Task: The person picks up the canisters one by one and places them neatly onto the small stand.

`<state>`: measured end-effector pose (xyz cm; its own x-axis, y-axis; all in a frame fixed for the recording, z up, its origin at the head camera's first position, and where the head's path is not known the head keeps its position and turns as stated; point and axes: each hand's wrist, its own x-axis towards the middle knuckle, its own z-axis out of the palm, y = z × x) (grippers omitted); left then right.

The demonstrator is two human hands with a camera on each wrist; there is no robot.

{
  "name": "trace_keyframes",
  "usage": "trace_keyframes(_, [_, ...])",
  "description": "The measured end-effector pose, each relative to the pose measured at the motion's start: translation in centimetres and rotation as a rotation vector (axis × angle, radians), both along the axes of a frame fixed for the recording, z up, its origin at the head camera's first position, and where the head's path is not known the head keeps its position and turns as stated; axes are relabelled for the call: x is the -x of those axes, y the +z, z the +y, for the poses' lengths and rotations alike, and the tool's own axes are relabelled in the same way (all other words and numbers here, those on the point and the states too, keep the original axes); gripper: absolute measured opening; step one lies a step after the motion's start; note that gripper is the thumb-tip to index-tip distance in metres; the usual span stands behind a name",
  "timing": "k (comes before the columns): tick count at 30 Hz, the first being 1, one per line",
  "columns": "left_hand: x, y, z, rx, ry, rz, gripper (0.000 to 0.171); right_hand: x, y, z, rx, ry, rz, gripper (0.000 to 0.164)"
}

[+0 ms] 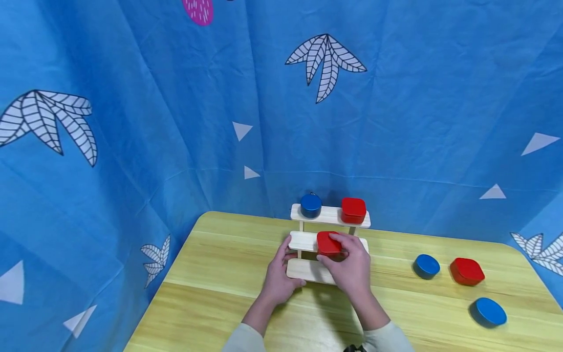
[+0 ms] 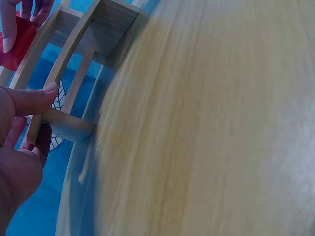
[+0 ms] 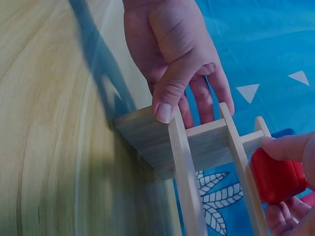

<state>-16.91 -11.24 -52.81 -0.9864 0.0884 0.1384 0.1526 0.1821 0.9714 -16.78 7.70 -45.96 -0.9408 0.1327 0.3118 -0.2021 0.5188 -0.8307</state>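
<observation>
A small wooden rack (image 1: 303, 267) with three stepped shelves stands at the back of the table. My left hand (image 1: 279, 277) grips its left end, the thumb (image 2: 37, 100) on the lowest shelf and the fingers behind it. My right hand (image 1: 352, 266) holds a red square tin (image 1: 327, 243) at the middle shelf, thumb and fingers on opposite sides. In the right wrist view this red tin (image 3: 276, 176) sits against the shelf edge. On the top shelf are a blue round tin (image 1: 311, 206) at the left and another red square tin (image 1: 353, 210) at the right.
To the right on the wooden table (image 1: 198, 293) lie a blue round tin (image 1: 426, 267), a red square tin (image 1: 467, 272) and, nearer the front, another blue round tin (image 1: 488, 313). A blue patterned curtain (image 1: 281, 137) hangs right behind the table's back edge.
</observation>
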Motion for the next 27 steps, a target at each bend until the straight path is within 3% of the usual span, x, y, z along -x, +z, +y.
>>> trace_keyframes(12, [0.1, 0.2, 0.0, 0.025, 0.008, -0.009, 0.125, 0.6, -0.2, -1.2, 0.001, 0.014, 0.061, 0.061])
trace_keyframes(27, [0.0, 0.1, 0.0, 0.057, 0.021, -0.021, 0.126, 1.1, -0.3, -2.6, -0.038, 0.012, 0.061, 0.060])
